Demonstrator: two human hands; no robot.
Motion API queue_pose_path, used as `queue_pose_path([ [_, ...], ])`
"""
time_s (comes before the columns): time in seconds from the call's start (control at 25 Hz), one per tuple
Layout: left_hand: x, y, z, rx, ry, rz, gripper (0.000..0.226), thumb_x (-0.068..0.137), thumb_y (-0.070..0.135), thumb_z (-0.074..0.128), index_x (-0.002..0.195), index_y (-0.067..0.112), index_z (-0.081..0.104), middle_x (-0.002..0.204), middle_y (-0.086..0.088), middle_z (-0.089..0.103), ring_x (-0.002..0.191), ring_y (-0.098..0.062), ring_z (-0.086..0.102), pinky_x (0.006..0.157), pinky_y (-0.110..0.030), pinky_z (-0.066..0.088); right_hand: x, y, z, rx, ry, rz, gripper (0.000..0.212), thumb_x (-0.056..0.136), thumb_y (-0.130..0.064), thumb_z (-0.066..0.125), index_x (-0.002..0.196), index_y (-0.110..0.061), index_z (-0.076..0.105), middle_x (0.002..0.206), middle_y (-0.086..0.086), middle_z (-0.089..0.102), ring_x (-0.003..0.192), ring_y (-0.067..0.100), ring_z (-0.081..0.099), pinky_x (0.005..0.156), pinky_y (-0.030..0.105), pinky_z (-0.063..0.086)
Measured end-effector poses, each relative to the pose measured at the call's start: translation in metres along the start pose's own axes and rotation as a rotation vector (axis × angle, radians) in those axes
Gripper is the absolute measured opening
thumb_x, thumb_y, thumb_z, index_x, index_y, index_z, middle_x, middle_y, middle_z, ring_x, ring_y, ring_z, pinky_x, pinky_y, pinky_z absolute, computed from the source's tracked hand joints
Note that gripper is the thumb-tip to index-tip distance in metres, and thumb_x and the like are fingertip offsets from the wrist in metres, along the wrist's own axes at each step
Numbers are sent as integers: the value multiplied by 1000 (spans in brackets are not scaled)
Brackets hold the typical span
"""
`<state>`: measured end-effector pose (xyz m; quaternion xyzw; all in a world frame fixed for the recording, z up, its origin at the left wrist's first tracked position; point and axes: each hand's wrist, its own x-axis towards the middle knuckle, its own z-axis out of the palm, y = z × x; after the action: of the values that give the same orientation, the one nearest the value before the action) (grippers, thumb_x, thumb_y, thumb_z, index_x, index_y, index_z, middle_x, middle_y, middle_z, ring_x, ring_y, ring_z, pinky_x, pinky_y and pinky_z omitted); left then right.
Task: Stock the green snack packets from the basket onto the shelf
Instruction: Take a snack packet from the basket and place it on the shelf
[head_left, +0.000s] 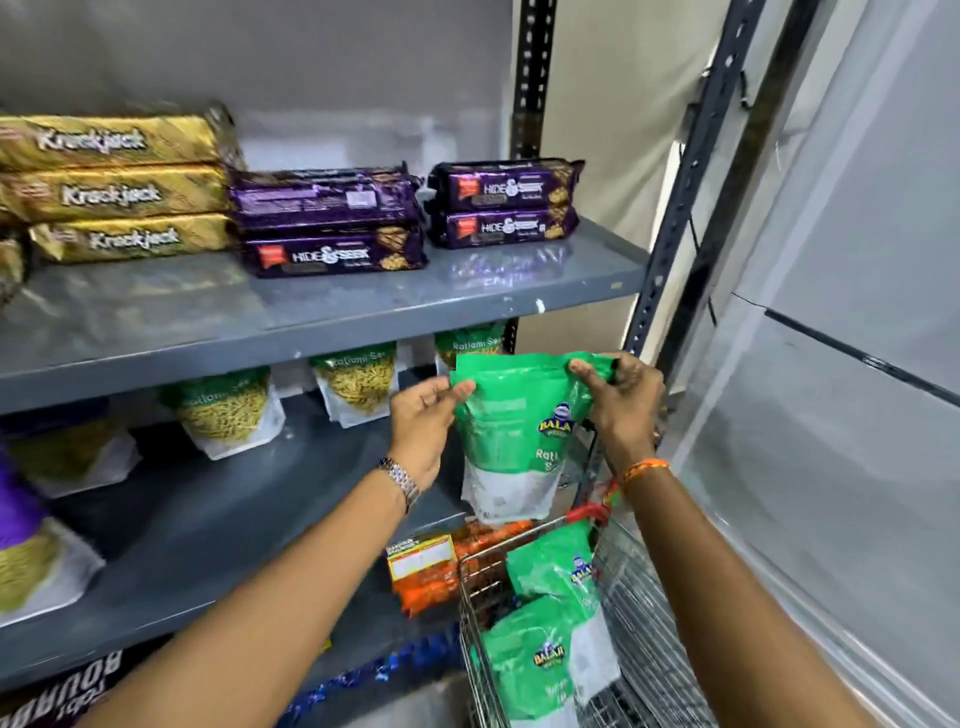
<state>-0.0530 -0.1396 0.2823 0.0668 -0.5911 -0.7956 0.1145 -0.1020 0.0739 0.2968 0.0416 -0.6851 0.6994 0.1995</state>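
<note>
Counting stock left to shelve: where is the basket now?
In the head view, the wire basket sits lower right, below both hands, beside the shelf's lower tier, with green packets inside.

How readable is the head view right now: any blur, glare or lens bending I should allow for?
Head view: the held green packet and both hands are fairly sharp; the gold biscuit packs at the left edge are smeared; glare sits on the top shelf; the wide lens bows the shelf upright.

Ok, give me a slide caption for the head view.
Both hands, left hand and right hand, hold a green snack packet by its top corners above the wire basket.
</note>
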Motion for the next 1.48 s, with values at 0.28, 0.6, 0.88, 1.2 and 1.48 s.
queue_pose_path([
  [0.28, 57, 5, -20, -15, 132, 1, 24, 83, -5, 67, 75, 17, 62, 61, 15, 73, 58, 7, 65, 73, -18, 51, 36, 25, 55, 130, -56, 83, 34, 76, 11, 73, 58, -17, 66, 56, -14, 68, 57, -4, 59, 61, 16, 54],
  [0.6, 42, -69, -17, 149, 130, -386, 36, 98, 37, 47, 111, 5, 58, 76, -7, 54, 48, -2, 44, 48, -13, 38, 16, 98, 42, -190, -592, 362, 66, 69, 25, 65, 129, 3, 50, 126, 19, 65, 115, 35, 62, 82, 23, 59],
  [0.88, 55, -86, 6, 14, 55, -457, 67, 92, 66, 27, 140, 22, 46, 140, 4, 50, 131, -16, 47, 113, -40, 35, -32, 133, 46, -214, -594, 424, 82, 66, 20, 66, 122, -37, 46, 108, -6, 63, 90, 5, 61, 69, 13, 51],
  [1.2, 101, -66, 22, -127, 22, -455, 49, 99, 50, 29, 90, 21, 68, 93, -1, 73, 69, -15, 73, 68, -25, 55, -80, 136, 70, -109, -463, 532, 43, 94, -4, 56, 129, -29, 53, 111, -2, 58, 103, 18, 50, 68, 23, 51],
  [1.48, 30, -116, -20, 366, 389, -217, 24, 81, 31, 61, 101, 19, 68, 105, -5, 69, 103, -22, 64, 94, -34, 48, -88, 165, -38, -682, -630, 340, 61, 67, 7, 59, 116, -30, 60, 117, -10, 64, 107, -2, 61, 89, 21, 50],
])
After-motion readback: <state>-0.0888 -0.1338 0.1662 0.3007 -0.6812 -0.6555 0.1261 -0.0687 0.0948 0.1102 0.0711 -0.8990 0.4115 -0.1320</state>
